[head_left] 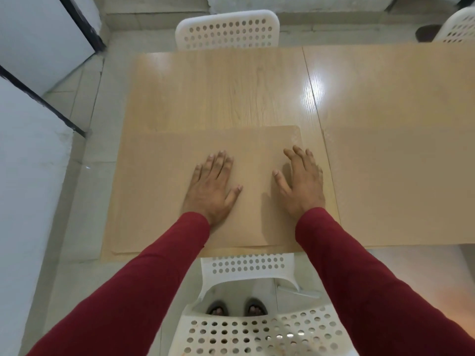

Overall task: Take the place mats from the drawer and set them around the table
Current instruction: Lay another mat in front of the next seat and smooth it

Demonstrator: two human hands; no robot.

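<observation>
A tan place mat [159,196] lies flat on the near left part of the wooden table [218,88], and its left edge overhangs the table's side. My left hand [212,188] rests palm down on the mat with fingers spread. My right hand [303,181] hovers or presses lightly near the mat's right edge, fingers apart. A second tan place mat [401,181] lies to the right, reaching the table's near edge. Neither hand holds anything.
A white perforated chair [257,327] stands between me and the table, my feet visible under it. Another white chair [227,30] is tucked in at the far side, and a third [460,27] at the far right. White panels [33,155] stand at left.
</observation>
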